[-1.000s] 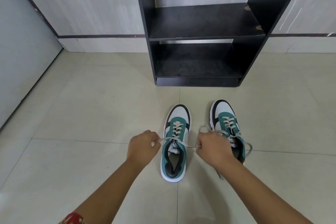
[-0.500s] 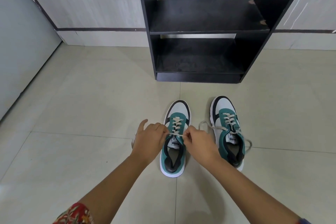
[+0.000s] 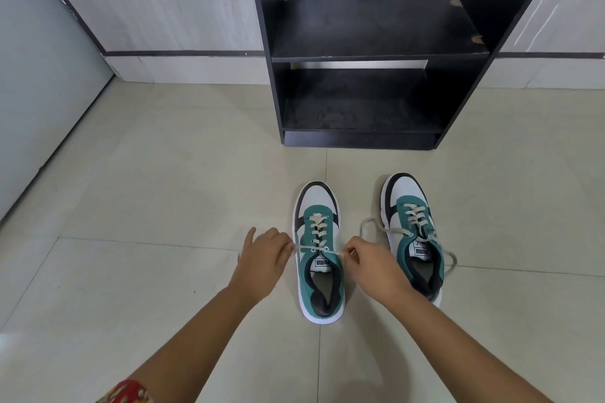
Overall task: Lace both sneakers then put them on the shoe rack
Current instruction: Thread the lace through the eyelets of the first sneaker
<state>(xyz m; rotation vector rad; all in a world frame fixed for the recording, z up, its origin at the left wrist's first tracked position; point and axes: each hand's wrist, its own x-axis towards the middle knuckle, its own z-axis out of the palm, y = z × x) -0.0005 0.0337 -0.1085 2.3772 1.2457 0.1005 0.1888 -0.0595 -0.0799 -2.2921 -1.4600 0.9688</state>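
Head cam: the left sneaker (image 3: pixel 320 258) sits mid-floor before the shoe rack (image 3: pixel 366 56). Left hand (image 3: pixel 265 260) and right hand (image 3: pixel 376 267), bunched together a moment ago, now pinch a lace end (image 3: pixel 302 249) each and pull apart, so probably tightening. Two sneakers total; the right sneaker (image 3: pixel 413 232) has loose laces, and both shelves are bare.

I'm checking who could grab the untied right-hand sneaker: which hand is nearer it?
Right. The right hand sits just beside the right sneaker; the left hand is beyond the left sneaker.
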